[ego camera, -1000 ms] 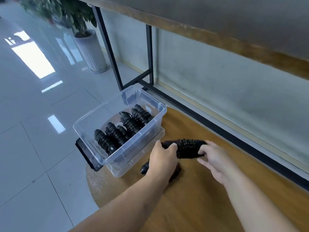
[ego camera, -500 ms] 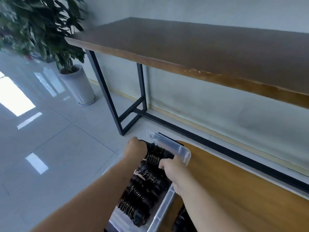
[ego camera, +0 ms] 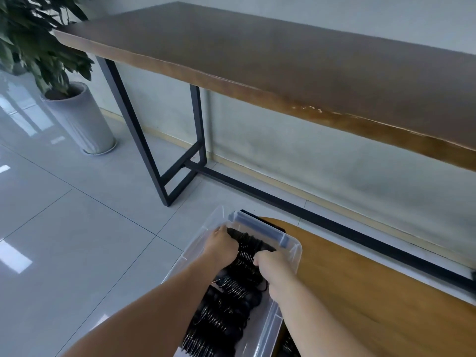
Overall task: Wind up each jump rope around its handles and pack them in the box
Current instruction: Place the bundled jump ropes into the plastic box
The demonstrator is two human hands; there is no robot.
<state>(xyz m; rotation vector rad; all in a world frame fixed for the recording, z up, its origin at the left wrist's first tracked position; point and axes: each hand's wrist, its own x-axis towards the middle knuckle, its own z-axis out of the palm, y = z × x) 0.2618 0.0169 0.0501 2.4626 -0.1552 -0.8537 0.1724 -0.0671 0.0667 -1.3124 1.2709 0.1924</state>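
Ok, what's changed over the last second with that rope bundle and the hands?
Both hands, left hand and right hand, carried the wound jump rope from the round wooden table into the far end of the clear box. They still grip its two ends. The other wound ropes lie in the box as before.

Long wooden table (ego camera: 283, 60), potted plant (ego camera: 74, 114), seemingly tiled floor (ego camera: 64, 228).

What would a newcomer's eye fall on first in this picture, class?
Probably the two hands at bottom centre: the left hand and right hand grip a wound jump rope at the far end of the clear plastic box. Next, the long wooden table above and the potted plant at left.
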